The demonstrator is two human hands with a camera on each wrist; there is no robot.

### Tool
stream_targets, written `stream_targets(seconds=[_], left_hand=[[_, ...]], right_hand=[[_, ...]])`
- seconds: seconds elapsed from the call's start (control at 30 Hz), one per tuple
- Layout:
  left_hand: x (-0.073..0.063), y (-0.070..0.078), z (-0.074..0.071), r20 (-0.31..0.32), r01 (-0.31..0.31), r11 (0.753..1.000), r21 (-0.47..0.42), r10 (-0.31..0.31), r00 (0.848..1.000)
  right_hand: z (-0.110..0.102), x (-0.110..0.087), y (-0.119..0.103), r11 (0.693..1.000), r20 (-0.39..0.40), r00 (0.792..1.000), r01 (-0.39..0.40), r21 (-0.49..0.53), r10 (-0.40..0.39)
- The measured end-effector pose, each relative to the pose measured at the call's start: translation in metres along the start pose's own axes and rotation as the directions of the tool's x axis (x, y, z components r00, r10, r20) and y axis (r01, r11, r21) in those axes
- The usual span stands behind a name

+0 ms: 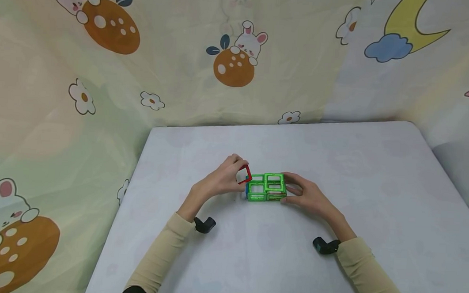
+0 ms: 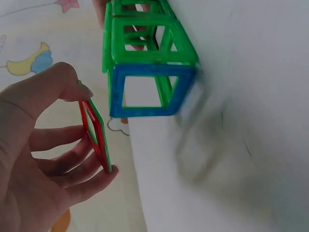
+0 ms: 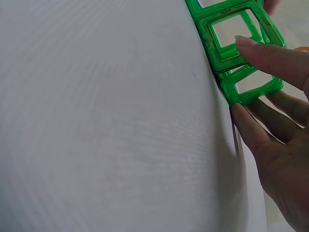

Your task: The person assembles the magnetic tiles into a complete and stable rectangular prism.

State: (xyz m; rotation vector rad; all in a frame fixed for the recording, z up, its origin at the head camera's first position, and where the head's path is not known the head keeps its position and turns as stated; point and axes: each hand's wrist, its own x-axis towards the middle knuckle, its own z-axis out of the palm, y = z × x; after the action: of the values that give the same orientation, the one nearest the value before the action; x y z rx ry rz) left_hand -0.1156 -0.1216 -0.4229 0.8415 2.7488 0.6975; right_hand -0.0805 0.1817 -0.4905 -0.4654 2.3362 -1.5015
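Note:
My left hand (image 1: 225, 178) pinches a red square magnetic tile (image 1: 249, 172) near the left end of a box of green magnetic tiles (image 1: 264, 197). In the left wrist view a green edge lies along the red tile (image 2: 100, 131), with the thumb at one edge and the fingers at the other. A blue tile (image 2: 144, 112) closes the box's left end; its other frames are green and see-through. My right hand (image 1: 309, 197) holds the box's right end. The right wrist view shows the right thumb (image 3: 270, 58) over one side and fingers at the green end tile (image 3: 251, 100).
The box lies on a white-covered table (image 1: 291, 269). A patterned cloth (image 1: 183, 51) with rabbits and flowers hangs behind and at the sides. Black wrist-worn devices (image 1: 205, 225) stick out beside both forearms, close over the table.

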Motion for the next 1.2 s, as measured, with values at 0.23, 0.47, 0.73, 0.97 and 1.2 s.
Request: stream_targets(seconds=[0.23, 0.47, 0.73, 0.97, 1.2], left_hand=[[0.002, 0.015, 0.003, 0.044, -0.067, 0.998, -0.004, 0.067, 0.997], [0.007, 0.025, 0.009, 0.093, -0.114, 0.993, 0.017, 0.112, 0.989], [0.010, 0.029, 0.012, 0.119, -0.143, 0.989, 0.039, 0.137, 0.983], [0.010, 0.028, 0.014, 0.132, -0.155, 0.986, 0.063, 0.146, 0.980], [0.008, 0.025, 0.016, 0.117, -0.165, 0.986, 0.024, 0.161, 0.980]], right_hand=[[0.001, 0.001, 0.001, 1.000, -0.014, 1.000, -0.012, -0.007, 0.012], [0.000, 0.000, 0.001, 1.000, -0.010, 1.000, -0.004, -0.001, 0.004], [0.001, 0.000, 0.001, 1.000, -0.016, 1.000, -0.003, 0.004, 0.003], [0.002, 0.001, 0.000, 1.000, -0.018, 1.000, -0.007, -0.010, 0.007], [0.003, 0.001, 0.001, 1.000, -0.022, 1.000, -0.007, -0.014, 0.007]])
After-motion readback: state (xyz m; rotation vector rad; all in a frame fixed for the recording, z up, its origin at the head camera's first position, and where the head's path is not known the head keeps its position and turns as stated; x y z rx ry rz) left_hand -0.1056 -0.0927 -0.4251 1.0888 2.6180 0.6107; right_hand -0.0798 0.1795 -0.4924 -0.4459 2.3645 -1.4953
